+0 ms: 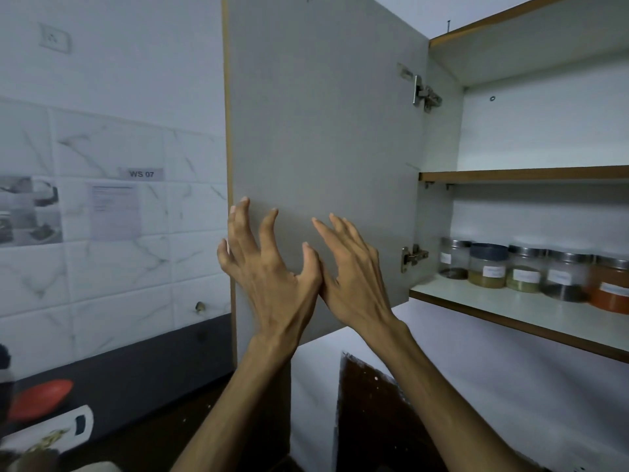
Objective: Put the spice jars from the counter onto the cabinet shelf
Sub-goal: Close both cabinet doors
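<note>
The left hand (269, 267) is raised in front of the open cabinet door (323, 148), fingers spread and hooked like a claw, the fingertips reaching the door's outer edge while the thumb points toward the other hand; it holds nothing. The right hand (354, 277) is up just beside it, fingers straight and loosely together, angled up and to the left against the door's inner face, also empty. The two hands meet near the base of the thumbs, and both forearms rise bare from the bottom of the view, converging toward the door. The door stands swung wide, its two metal hinges showing along the cabinet side. Inside, the lower cabinet shelf (517, 311) carries a row of five spice jars (524, 270) standing upright and close together: a clear one with a dark layer at the bottom, a dark-lidded one with yellowish powder, a greenish one, another clear one with a dark layer at its base, and an orange-red one (611, 284) cut off at the right edge. The shelf above (524, 173) is bare. Down at the lower left, on the dark table (136, 403), lie a red object (41, 396) and a white tool (51, 427), both blurred.
</note>
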